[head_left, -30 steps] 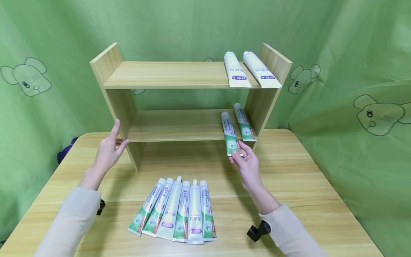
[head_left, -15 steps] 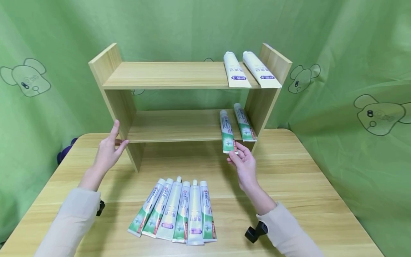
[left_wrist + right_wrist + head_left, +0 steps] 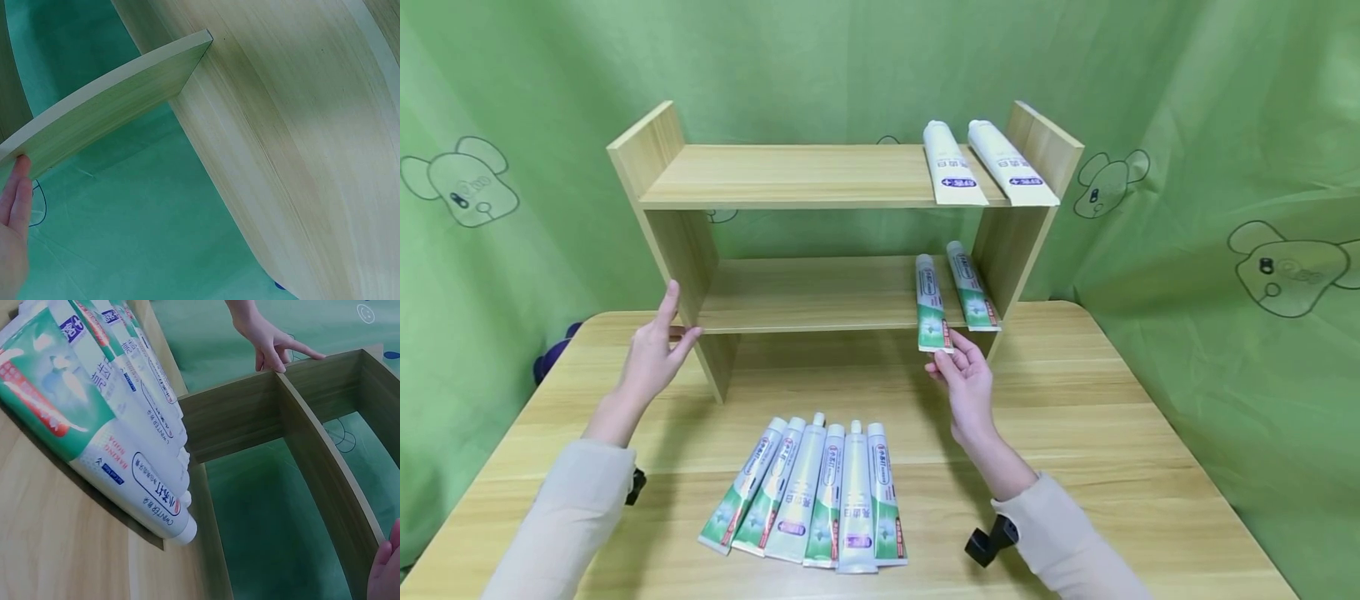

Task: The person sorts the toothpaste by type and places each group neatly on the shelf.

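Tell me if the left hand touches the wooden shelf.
Touching: the right wrist view shows the left hand resting on an edge of the wooden shelf.

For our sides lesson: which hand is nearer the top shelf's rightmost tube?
Right. The right hand is below the rightmost tube; the left hand touches the left side of the rack.

Smooth wood-grain shelf (image 3: 820, 292), glossy plastic-looking tubes (image 3: 856, 500), creased cloth backdrop (image 3: 820, 67)

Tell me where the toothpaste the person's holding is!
In the head view, the toothpaste, pinched by the right hand, is toward the right end of the lower shelf, left of another tube.
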Demonstrator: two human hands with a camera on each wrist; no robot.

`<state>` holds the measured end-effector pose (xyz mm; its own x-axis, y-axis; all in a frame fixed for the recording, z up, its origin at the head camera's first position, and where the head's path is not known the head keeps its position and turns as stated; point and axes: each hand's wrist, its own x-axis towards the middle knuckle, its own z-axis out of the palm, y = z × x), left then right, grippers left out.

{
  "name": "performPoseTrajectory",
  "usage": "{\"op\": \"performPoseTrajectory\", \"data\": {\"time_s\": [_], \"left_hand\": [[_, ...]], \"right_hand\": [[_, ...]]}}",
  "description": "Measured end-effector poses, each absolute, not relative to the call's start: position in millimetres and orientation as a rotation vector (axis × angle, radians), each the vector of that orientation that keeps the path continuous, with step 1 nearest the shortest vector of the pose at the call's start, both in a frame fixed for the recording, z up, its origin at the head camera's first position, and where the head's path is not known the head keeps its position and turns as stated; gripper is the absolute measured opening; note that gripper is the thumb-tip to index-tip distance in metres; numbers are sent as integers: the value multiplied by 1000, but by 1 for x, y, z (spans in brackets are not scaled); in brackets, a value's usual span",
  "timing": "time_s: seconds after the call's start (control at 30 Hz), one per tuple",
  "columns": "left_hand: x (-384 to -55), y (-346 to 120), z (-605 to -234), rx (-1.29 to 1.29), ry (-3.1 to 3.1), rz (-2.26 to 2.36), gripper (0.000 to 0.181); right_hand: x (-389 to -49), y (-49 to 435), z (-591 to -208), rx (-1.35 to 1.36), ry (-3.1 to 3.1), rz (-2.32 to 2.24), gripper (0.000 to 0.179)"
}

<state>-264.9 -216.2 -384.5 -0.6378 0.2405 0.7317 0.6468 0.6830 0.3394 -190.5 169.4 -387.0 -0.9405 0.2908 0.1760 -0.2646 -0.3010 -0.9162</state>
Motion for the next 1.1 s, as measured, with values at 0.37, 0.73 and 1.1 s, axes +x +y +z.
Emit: {"op": "performPoseTrajectory", "data": {"time_s": [0.37,0.73,1.1], "left_hand": [[-265,-216,-383,-676,-2222,-797,100],[-266,-216,-383,-688,-2215,-801,100],[-265,-216,-384,-693,-2227,-807,100]], "right_hand": [[-195,168,-379,-153,-1509,2402,44],[-200,165,-376,-225,-1422,2439,44],[-204,165,-377,-252,-1401,2446,44]]}}
